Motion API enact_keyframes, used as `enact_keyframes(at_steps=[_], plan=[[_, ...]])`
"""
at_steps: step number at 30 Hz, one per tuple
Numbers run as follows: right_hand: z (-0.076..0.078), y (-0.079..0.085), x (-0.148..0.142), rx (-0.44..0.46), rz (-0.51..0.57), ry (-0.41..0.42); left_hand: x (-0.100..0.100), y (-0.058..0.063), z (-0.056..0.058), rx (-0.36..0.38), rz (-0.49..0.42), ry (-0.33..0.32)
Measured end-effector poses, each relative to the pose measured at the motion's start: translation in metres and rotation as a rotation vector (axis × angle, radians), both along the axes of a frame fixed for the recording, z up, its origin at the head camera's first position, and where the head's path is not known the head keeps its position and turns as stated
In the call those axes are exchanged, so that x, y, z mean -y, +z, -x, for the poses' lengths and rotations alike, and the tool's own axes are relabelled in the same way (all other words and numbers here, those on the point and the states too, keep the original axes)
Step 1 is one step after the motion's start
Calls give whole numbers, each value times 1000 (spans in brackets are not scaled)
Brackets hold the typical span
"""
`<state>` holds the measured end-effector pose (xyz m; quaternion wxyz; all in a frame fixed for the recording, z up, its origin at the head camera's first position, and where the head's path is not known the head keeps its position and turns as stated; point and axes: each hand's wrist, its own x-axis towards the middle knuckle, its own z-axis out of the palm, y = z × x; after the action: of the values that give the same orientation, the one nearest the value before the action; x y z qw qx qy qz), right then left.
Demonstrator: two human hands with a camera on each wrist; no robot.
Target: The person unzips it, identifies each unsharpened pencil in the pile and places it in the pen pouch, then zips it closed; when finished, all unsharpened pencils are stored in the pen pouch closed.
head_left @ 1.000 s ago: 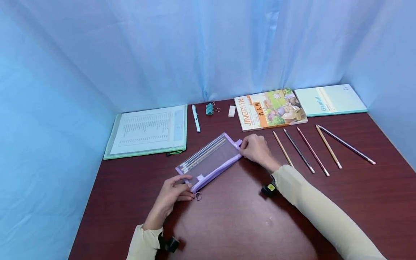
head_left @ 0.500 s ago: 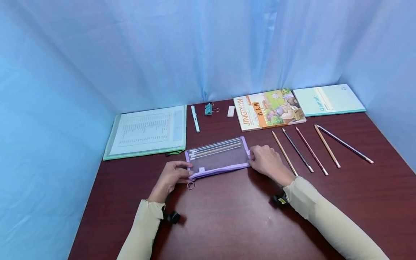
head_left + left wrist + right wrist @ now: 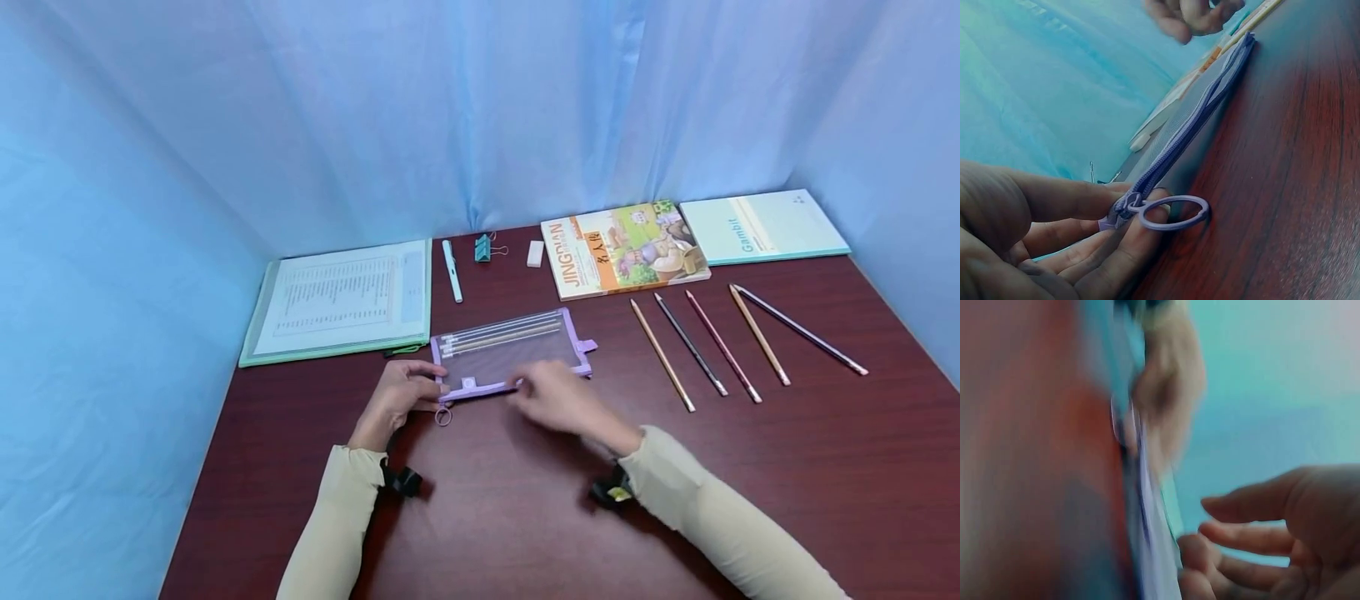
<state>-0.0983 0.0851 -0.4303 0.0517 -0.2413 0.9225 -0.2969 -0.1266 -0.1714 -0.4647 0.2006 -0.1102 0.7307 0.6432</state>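
A mesh pencil case [image 3: 498,365] with purple edging lies in the middle of the table, several pencils [image 3: 504,335] showing inside along its far side. My left hand [image 3: 397,393] pinches the case's near left corner between thumb and fingers. Beside those fingers a purple zipper ring [image 3: 1179,198] hangs off the zipper [image 3: 1175,147]; the zipper's two rows look parted along part of their length. My right hand [image 3: 561,400], blurred, is over the case's near edge, fingers loosely curled and apart in the right wrist view, nothing held. A purple tab sticks out on the case's right.
Several loose pencils [image 3: 720,343] lie to the right. Along the back are a document folder [image 3: 337,304], a light blue pen [image 3: 452,271], a teal binder clip [image 3: 482,248], a white eraser [image 3: 535,253], a picture-covered book [image 3: 626,250] and a pale notebook [image 3: 765,225].
The case has turned to lie nearly level from left to right. My left hand keeps its corner. My right hand has let go of the case's right end and moved left along the near edge.
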Motion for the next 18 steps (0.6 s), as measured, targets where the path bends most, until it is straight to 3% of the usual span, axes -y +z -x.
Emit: enact_keyframes(at_steps=[2, 4, 8, 12, 18], plan=[[-8, -2, 23, 98, 84, 125, 0, 0, 0, 2, -3, -1], [-13, -5, 42, 179, 119, 197, -1, 0, 0, 0, -2, -4], [-18, -15, 68, 239, 88, 215, -2, 0, 0, -1, 3, -6], [-19, -22, 81, 233, 34, 157, -3, 0, 0, 6, 7, -1], [-14, -23, 90, 64, 19, -50, 0, 2, -2, 11, -35, -9]])
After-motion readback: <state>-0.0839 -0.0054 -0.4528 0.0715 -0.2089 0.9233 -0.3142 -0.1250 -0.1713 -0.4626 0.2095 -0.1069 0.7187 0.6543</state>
